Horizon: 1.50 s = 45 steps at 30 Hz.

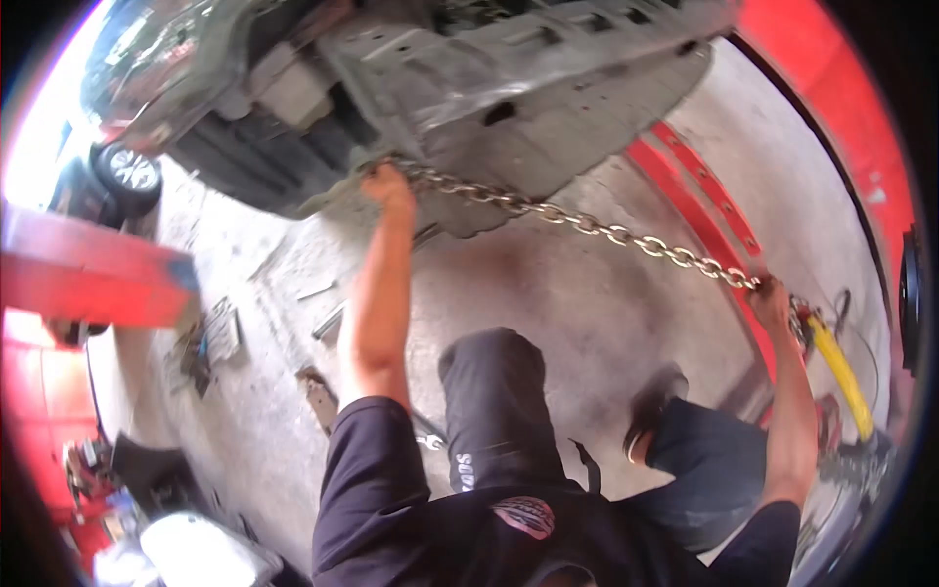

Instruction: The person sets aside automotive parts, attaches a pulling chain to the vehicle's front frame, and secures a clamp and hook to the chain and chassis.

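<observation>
A heavy metal chain (pixel 616 235) stretches across the view from the vehicle's underside to the right, sagging slightly in the middle. At its upper left end my left hand (pixel 388 184) is closed beside the vehicle's lower body edge (pixel 342 186); the fingers are partly hidden, and how the chain meets the vehicle is unclear. My right hand (pixel 771 301) is wrapped around the other end of the chain. Close beyond that hand are a metal fitting (pixel 800 311) and a yellow sleeve or strap (pixel 843 377).
Above me hangs a stripped grey vehicle body (pixel 548 88). A red steel beam with holes (pixel 699 186) lies on the right. To the left are a red post arm (pixel 98 269), a wheel (pixel 132 168) and metal scraps (pixel 220 333) on the concrete floor (pixel 587 323).
</observation>
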{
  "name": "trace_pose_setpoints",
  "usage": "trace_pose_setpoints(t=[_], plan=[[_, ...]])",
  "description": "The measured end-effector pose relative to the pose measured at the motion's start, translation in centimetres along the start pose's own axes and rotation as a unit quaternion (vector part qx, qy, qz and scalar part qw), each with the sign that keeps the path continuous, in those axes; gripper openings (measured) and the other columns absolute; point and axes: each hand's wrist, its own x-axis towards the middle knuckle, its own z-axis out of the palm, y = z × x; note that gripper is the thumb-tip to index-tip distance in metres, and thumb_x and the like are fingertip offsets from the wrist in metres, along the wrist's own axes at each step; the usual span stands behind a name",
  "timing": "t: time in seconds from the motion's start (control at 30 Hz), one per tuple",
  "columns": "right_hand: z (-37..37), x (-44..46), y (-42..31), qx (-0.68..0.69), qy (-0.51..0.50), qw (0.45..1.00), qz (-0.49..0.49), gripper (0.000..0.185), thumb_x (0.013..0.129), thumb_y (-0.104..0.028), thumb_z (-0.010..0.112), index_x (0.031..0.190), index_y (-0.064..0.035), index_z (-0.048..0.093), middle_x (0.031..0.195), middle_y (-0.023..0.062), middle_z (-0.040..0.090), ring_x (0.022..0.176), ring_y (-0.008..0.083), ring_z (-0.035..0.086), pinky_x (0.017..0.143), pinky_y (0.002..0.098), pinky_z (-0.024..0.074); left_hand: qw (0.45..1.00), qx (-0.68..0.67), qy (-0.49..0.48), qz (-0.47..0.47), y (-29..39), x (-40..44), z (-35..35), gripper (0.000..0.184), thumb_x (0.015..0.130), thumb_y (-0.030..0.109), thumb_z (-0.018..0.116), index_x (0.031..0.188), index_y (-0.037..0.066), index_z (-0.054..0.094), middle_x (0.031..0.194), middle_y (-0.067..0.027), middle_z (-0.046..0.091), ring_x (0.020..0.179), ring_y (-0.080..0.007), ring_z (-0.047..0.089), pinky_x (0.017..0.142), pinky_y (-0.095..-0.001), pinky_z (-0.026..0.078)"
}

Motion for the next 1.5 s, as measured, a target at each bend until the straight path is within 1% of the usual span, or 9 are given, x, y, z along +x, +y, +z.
trace_pose_setpoints(t=[0.07,0.17,0.3,0.47,0.63,0.87,1.17,1.3,1.5], plan=[[4.3,1.1,6.3,0.105,-0.038,0.993,0.036,0.018,0.067,-0.021,0.07,0.076,-0.006,0.067,0.075,0.0197,0.065,0.071,0.0358,0.064,0.063,0.0429,0.0485,0.999,0.033,-0.017,0.006,3.3,-2.3,1.0,0.015,0.077,-0.003,0.058,0.089,-0.004,0.067,0.086,-0.0082,0.065,0.074,-0.0182,0.058,0.067,-0.0342,0.047],[1.8,-0.4,0.6,0.011,0.059,0.995,-0.075,0.022,0.065,-0.024,0.073,0.071,-0.0049,0.065,0.07,0.0201,0.062,0.07,0.0355,0.064,0.061,0.0446,0.0476,0.999,0.031,0.002,0.012,0.9,0.0,1.0,0.015,0.077,-0.003,0.057,0.087,-0.007,0.066,0.085,-0.009,0.066,0.073,-0.0192,0.058,0.068,-0.0354,0.048],[4.3,2.5,0.8,-0.02,-0.068,0.995,-0.071,0.027,0.068,-0.031,0.071,0.075,-0.0045,0.066,0.077,0.0207,0.065,0.076,0.0384,0.065,0.067,0.0464,0.0506,0.996,0.079,0.042,0.015,0.4,0.0,0.8,0.012,0.075,-0.001,0.059,0.084,-0.008,0.064,0.08,-0.012,0.067,0.071,-0.0202,0.06,0.067,-0.0358,0.048],[5.1,2.6,0.8,-0.047,-0.057,0.995,-0.073,0.03,0.07,-0.033,0.07,0.075,-0.004,0.066,0.076,0.0207,0.064,0.076,0.0395,0.064,0.067,0.0464,0.0506,0.979,0.201,0.013,0.043,2.7,-0.7,1.2,0.008,0.074,0.0,0.061,0.078,-0.007,0.063,0.076,-0.0145,0.067,0.068,-0.0215,0.061,0.065,-0.0355,0.047],[4.8,2.2,1.3,-0.018,-0.006,0.996,-0.091,0.026,0.065,-0.026,0.074,0.072,-0.003,0.064,0.072,0.0193,0.063,0.071,0.0391,0.063,0.062,0.0463,0.0479,0.993,0.107,0.04,0.042,2.7,-0.9,1.8,0.007,0.074,-0.004,0.057,0.077,-0.004,0.064,0.077,-0.0123,0.067,0.067,-0.0209,0.06,0.064,-0.0352,0.047],[-0.1,-0.9,-1.0,0.024,-0.019,0.997,-0.075,0.024,0.069,-0.026,0.072,0.068,-0.003,0.064,0.068,0.0202,0.061,0.068,0.0392,0.061,0.061,0.0452,0.0476,0.992,-0.047,0.103,-0.064,1.4,-1.2,1.5,0.02,0.074,-0.006,0.055,0.09,-0.006,0.066,0.086,-0.0101,0.068,0.07,-0.0212,0.061,0.067,-0.0335,0.048],[2.1,-1.2,0.9,0.019,-0.066,0.988,-0.139,0.023,0.067,-0.026,0.075,0.068,-0.0044,0.065,0.069,0.0196,0.063,0.068,0.0384,0.063,0.061,0.0446,0.0488,0.991,0.125,0.005,0.054,0.5,0.2,1.3,0.024,0.073,0.002,0.059,0.093,-0.009,0.065,0.09,-0.0181,0.069,0.078,-0.0268,0.065,0.073,-0.0358,0.049],[3.0,0.4,-0.3,0.014,-0.071,0.994,-0.081,0.027,0.068,-0.03,0.075,0.07,-0.0039,0.066,0.071,0.0192,0.064,0.07,0.0369,0.064,0.063,0.0449,0.0495,0.988,0.14,0.052,0.037,0.0,0.8,1.3,0.023,0.072,0.003,0.062,0.092,-0.008,0.066,0.089,-0.0208,0.069,0.08,-0.0313,0.066,0.077,-0.0384,0.049],[5.6,0.9,4.5,0.051,0.011,0.989,-0.135,0.024,0.073,-0.024,0.073,0.07,-0.0007,0.066,0.065,0.0178,0.063,0.065,0.0305,0.066,0.06,0.0416,0.0478,0.972,0.223,0.07,0.022,2.3,-1.0,2.0,0.026,0.074,0.006,0.065,0.097,-0.006,0.065,0.089,-0.0199,0.069,0.083,-0.0361,0.066,0.076,-0.0401,0.049]])
